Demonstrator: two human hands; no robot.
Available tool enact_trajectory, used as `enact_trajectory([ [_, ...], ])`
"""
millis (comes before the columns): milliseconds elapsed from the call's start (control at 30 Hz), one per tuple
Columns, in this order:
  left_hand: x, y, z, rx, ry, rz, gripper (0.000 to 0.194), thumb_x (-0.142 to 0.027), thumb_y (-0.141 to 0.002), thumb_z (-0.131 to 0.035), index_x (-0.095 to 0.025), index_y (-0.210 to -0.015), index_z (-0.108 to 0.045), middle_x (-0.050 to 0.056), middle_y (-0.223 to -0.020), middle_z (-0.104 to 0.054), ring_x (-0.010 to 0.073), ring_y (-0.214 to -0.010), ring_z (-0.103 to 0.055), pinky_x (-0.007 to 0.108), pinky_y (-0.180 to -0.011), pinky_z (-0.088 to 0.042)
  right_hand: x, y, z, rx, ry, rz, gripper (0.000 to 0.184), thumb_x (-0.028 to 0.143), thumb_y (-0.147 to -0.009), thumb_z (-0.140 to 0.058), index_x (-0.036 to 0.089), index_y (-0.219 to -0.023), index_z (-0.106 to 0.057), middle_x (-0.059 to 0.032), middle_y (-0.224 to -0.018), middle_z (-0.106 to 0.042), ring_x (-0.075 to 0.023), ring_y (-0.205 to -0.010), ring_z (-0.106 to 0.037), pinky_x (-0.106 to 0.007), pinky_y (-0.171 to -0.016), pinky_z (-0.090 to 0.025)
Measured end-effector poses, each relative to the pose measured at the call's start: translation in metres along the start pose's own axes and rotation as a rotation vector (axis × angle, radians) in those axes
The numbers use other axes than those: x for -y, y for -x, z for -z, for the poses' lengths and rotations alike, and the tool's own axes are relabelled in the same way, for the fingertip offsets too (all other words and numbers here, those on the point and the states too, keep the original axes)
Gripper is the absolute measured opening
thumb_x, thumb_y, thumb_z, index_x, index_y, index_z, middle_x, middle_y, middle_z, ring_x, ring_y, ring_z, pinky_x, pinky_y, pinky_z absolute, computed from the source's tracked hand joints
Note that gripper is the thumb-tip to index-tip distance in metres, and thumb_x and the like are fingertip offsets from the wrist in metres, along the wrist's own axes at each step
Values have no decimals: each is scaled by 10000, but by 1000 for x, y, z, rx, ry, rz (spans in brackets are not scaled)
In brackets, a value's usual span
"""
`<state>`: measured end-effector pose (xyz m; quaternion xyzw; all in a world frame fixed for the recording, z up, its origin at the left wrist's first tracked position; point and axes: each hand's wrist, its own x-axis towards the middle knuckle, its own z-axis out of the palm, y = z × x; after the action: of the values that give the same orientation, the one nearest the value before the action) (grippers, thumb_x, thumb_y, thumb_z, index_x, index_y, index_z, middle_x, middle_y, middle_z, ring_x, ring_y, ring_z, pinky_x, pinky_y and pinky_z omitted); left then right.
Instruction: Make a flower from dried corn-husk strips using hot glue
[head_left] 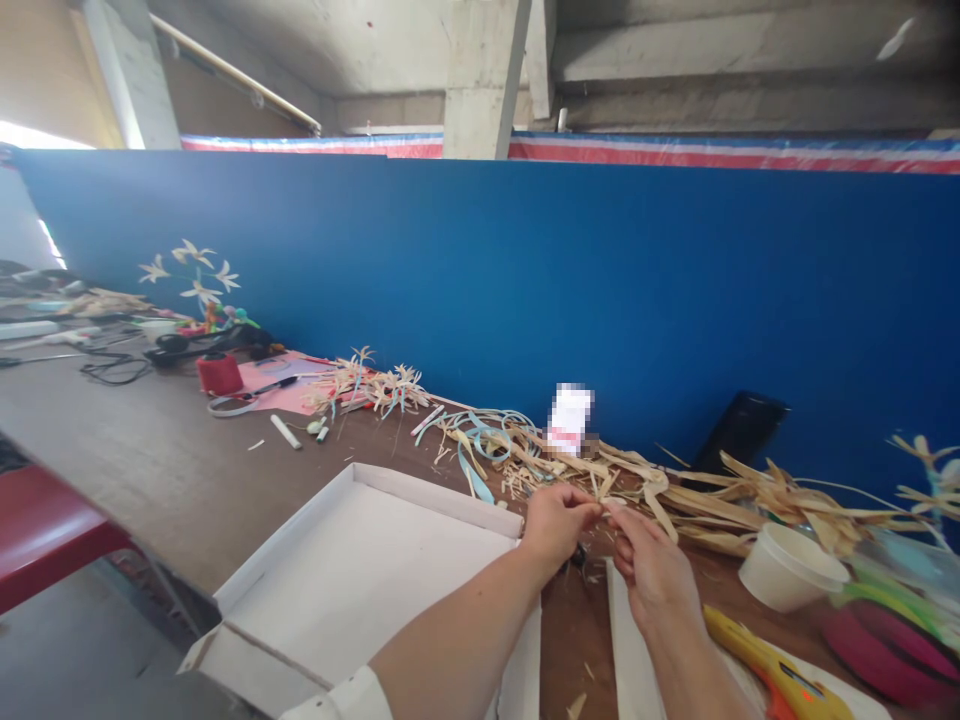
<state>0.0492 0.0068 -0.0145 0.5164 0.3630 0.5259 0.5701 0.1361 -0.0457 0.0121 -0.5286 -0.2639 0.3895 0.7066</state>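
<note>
My left hand and my right hand meet fingertip to fingertip over the table, just beyond the white box lid's right side. Both are closed in a pinch on something thin and pale, too small to name. Dried tan husk strips lie directly behind my fingers, with light blue ribbon tangled among them to the left. Under my left wrist is the shallow white cardboard box. A small dark object partly shows below my hands, its kind unclear.
A yellow glue gun lies right of my right forearm, near a white cup. A dark phone-like slab leans on the blue partition. Husk flowers, a red thread spool and cables occupy the left; a red chair stands beside.
</note>
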Motion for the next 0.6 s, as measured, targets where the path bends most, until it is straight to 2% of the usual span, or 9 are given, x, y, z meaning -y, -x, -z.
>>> enact_trajectory([
  [300,-7,3,0,12,9,-4,131,-244,-599,-674,-127,-651,-646,-10,-561,-582,88,-532,-495,216,-561,-418,2,1,1,-23,56,36,364,339,-492,-778,118,-760,-669,55,-457,-422,-47,-377,-253,-212,-329,-150],
  [533,-10,4,0,18,18,6,141,-252,-586,-684,-126,-638,-645,-11,-545,-574,89,-519,-490,218,-547,-405,-6,-7,8,-19,133,72,392,394,-520,-764,121,-790,-688,51,-449,-409,-60,-391,-274,-216,-340,-176],
  [600,-10,4,0,22,30,4,133,-243,-586,-681,-125,-636,-645,-11,-542,-573,87,-514,-488,217,-543,-402,-7,-9,10,-18,171,146,389,403,-528,-757,113,-780,-697,54,-427,-389,-66,-376,-280,-222,-334,-185],
])
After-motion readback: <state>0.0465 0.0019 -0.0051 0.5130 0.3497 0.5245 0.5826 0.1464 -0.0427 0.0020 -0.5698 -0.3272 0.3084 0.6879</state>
